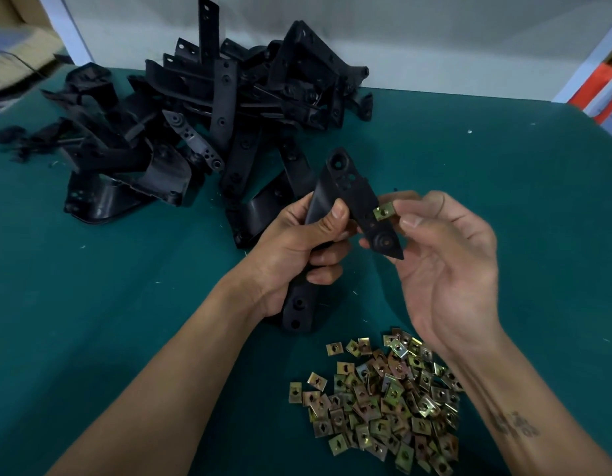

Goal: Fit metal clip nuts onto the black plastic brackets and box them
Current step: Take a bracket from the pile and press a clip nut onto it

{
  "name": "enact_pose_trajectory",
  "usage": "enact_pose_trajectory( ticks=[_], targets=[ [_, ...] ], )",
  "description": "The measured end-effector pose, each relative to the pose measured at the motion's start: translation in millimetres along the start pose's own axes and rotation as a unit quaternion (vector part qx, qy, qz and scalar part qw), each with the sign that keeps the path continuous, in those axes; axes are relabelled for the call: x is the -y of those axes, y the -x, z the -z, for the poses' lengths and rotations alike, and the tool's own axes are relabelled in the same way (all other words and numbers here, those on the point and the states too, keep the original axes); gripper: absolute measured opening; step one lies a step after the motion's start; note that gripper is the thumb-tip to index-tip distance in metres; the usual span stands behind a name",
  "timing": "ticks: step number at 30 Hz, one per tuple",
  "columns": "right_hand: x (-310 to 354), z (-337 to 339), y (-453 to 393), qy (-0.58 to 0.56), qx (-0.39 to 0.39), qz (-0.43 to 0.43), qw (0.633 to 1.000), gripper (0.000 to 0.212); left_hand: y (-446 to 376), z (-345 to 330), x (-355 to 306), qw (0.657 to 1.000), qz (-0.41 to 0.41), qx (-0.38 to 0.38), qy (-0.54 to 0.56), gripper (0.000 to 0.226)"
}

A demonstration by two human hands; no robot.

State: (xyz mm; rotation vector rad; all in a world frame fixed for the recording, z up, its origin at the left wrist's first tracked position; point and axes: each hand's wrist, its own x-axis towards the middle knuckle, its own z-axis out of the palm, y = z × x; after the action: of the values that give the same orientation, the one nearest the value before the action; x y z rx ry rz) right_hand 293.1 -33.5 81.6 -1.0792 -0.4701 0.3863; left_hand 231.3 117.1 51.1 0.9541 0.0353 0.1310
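Note:
My left hand (pixel 297 255) grips a black plastic bracket (pixel 352 194) around its middle and holds it upright above the green table. A brass-coloured metal clip nut (pixel 384 211) sits at the bracket's right edge, pinched between the thumb and fingers of my right hand (pixel 442 255). A heap of loose clip nuts (pixel 383 400) lies on the table just below my right wrist. Several more black brackets (pixel 201 132) are piled at the back left.
The green table top (pixel 91 286) stretches left and right of my arms. A grey wall (pixel 435 39) rises behind the pile. Cardboard (pixel 12 15) shows at the far left corner, and a white and orange frame (pixel 600 80) at the far right.

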Motion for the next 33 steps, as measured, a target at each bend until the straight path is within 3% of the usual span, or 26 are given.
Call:
enact_pose_trajectory(
  ticks=[7, 14, 17, 19, 21, 23, 25, 27, 29, 33],
  targets=[
    [-4.3, -2.0, 0.5, 0.051, -0.027, 0.028, 0.998, 0.007, -1.7, 1.4, -0.1, 1.000, 0.000, 0.002, -0.003, 0.014],
    [7.1, 4.2, -3.4, 0.037, 0.089, -0.016, 0.995, 0.020, -1.4, 5.4, -0.6, 0.999, -0.005, 0.035, 0.022, 0.015],
    [10.6, 15.1, -11.4, 0.047, 0.083, -0.025, 0.995, 0.033, -4.6, 6.2, -3.7, 0.999, 0.005, 0.031, 0.043, 0.018],
    [11.4, 24.7, -15.4, 0.133, 0.072, -0.023, 0.988, 0.029, -5.7, 7.5, -6.2, 0.997, 0.005, 0.030, 0.072, 0.018],
    [14.7, 36.4, -17.1, 0.311, 0.128, -0.022, 0.942, 0.019, -5.6, 9.1, -8.5, 0.994, 0.003, 0.029, 0.101, 0.017],
    [18.6, 42.6, -13.9, 0.460, 0.249, -0.062, 0.850, 0.017, -5.5, 10.1, -10.0, 0.994, -0.001, 0.023, 0.108, 0.017],
    [21.7, 39.2, -7.8, 0.511, 0.337, -0.123, 0.782, 0.014, -6.0, 8.9, -9.7, 0.996, 0.002, 0.018, 0.089, 0.017],
    [19.7, 31.0, -2.3, 0.565, 0.370, -0.119, 0.728, 0.018, -6.3, 6.8, -7.7, 0.997, 0.013, 0.023, 0.069, 0.018],
    [16.7, 23.3, 2.9, 0.609, 0.374, -0.089, 0.694, 0.025, -6.0, 5.4, -5.3, 0.997, 0.028, 0.033, 0.059, 0.019],
    [11.1, 10.4, 14.3, 0.636, 0.382, -0.062, 0.668, 0.027, -4.2, 7.6, -3.5, 0.998, 0.036, 0.040, 0.042, 0.019]
  ],
)
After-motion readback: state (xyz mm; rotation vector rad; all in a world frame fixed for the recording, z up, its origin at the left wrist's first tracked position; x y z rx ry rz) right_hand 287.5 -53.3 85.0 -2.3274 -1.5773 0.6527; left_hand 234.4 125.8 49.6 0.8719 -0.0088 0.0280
